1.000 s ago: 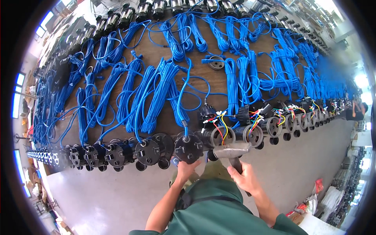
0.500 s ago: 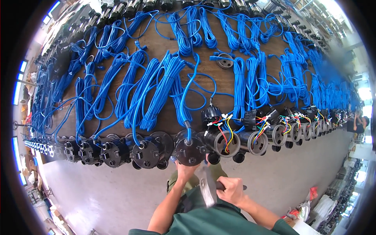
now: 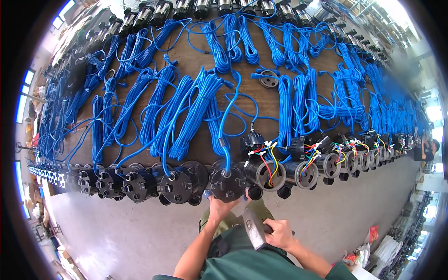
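Note:
My right hand (image 3: 280, 234) is closed around the handle of a hammer (image 3: 254, 228), its scuffed metal head in front of my body. My left hand (image 3: 222, 208) is closed against the lower rim of a black-capped cylinder (image 3: 228, 185) at the table's near edge; its fingertips are partly hidden beneath. A blue cable (image 3: 227, 159) enters the top of that cap. Beside it on the right lies an open cylinder (image 3: 276, 173) with red and yellow wires coming out. A black wired cap (image 3: 252, 140) rests behind this one. To the left sits another black-capped cylinder (image 3: 175, 187).
Bundled blue cables (image 3: 198, 116) cover much of the brown table (image 3: 266, 109). More cylinders line its near edge both ways, and others (image 3: 203, 8) stand along the far edge. A loose round ring (image 3: 269, 79) lies mid-table. Another person (image 3: 427, 149) is at the far right.
The hammer has dropped slightly away from the capped cylinder and turned a little, with my right hand slightly lower. My left hand stays at the same cylinder. The whole view has shifted slightly.

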Action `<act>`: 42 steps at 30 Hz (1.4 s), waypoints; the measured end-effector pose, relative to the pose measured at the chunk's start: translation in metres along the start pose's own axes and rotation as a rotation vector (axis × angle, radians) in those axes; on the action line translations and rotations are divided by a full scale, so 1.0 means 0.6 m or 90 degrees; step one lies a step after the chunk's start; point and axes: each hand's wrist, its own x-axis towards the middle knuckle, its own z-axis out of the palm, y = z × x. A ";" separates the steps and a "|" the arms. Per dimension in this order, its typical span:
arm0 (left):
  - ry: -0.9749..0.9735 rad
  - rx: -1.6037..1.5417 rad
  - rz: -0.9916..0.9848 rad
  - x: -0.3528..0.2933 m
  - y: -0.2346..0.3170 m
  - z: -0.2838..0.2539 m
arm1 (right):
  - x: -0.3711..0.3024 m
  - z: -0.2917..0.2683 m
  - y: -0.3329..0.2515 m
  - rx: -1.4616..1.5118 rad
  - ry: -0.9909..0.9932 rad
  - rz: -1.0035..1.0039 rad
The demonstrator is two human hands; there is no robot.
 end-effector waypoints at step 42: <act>0.042 -0.005 0.235 -0.011 0.428 0.025 | -0.025 -0.449 0.244 -0.252 0.424 0.174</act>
